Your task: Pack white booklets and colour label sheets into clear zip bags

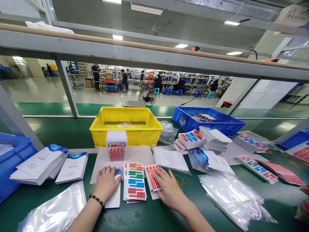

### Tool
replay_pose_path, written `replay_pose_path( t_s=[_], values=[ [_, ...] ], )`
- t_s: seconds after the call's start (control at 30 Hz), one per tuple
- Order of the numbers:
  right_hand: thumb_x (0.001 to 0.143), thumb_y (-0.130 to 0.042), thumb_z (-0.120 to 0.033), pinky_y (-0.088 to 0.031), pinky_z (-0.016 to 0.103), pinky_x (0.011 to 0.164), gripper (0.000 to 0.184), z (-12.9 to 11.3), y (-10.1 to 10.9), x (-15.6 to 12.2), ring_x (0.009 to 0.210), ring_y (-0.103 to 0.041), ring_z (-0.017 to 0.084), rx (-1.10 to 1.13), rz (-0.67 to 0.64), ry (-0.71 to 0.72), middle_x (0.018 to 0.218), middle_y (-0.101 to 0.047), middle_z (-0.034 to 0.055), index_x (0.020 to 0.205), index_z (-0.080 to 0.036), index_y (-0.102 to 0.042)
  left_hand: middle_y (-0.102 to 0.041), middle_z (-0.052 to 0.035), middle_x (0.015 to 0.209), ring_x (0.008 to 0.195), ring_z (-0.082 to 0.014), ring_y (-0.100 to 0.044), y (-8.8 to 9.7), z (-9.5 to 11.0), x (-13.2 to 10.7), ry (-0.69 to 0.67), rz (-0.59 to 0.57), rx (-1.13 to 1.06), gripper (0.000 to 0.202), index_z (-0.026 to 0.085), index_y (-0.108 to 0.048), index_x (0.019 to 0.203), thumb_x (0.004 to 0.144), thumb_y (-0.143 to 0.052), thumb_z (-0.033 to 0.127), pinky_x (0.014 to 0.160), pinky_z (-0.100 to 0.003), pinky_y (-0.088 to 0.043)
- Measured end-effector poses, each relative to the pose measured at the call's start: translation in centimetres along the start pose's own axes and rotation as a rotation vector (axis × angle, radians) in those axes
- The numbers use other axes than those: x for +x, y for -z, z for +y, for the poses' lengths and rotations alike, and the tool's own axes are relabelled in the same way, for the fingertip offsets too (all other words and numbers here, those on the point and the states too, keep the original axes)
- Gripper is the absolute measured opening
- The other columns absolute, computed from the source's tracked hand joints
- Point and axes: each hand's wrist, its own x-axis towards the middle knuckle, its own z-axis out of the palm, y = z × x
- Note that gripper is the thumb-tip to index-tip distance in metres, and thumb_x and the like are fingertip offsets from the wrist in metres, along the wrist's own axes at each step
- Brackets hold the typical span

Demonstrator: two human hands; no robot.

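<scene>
My left hand (105, 183) lies with fingers stretched over a booklet stack (113, 200), white with a blue strip at its top. A beaded bracelet circles that wrist. My right hand (170, 187) has its fingers spread across the right side of red label sheets (152, 176), touching the top one. Between my hands lies a pile of multicoloured label sheets (136, 183) with orange, green, blue and red shapes. Just beyond, a clear bag with red labels (116, 151) stands upright against the yellow bin (125, 137). The undersides of both hands are hidden.
Booklet stacks (72, 167) and clear bags (55, 209) lie on the left. At right are more bags (234, 196), rubber bands (184, 181), label stacks (190, 138) and a blue bin (210, 124). Another person's hand (304, 203) shows at the right edge.
</scene>
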Motion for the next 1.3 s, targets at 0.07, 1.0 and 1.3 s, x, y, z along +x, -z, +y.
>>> replay_pose_path(
  t_s=[0.07, 1.0, 1.3],
  values=[
    [0.068, -0.045, -0.014, -0.014, 0.054, 0.104, 0.058, 0.1, -0.1, 0.3, 0.128, -0.028, 0.028, 0.026, 0.03, 0.029, 0.134, -0.042, 0.0105, 0.126, -0.018, -0.046, -0.055, -0.0144, 0.11, 0.108, -0.0291, -0.044, 0.1, 0.1, -0.1, 0.025, 0.009, 0.004, 0.045, 0.014, -0.052, 0.114, 0.083, -0.035, 0.041, 0.09, -0.042, -0.032],
    [0.081, -0.048, -0.017, -0.045, 0.045, 0.085, 0.015, -6.0, -1.9, 0.8, 0.09, -0.06, 0.024, 0.545, 0.658, 0.455, 0.085, -0.066, 0.0081, 0.089, -0.02, -0.06, -0.063, -0.0035, 0.065, 0.063, -0.0201, -0.057, 6.2, -10.7, -12.0, 0.504, -0.259, -0.129, 0.02, 0.02, -0.046, 0.062, 0.079, -0.036, 0.025, 0.053, -0.026, -0.03],
    [0.079, -0.051, -0.029, -0.05, 0.023, 0.054, 0.036, -11.2, -4.2, -1.3, 0.057, -0.061, 0.014, 0.863, 0.009, 0.458, 0.082, -0.067, 0.0045, 0.114, -0.017, -0.052, -0.063, -0.0052, 0.069, 0.064, -0.0202, -0.057, 3.5, 0.1, -14.0, 0.133, -0.242, -0.267, 0.02, 0.021, -0.053, 0.066, 0.079, -0.038, 0.025, 0.058, -0.028, -0.036]
  ],
)
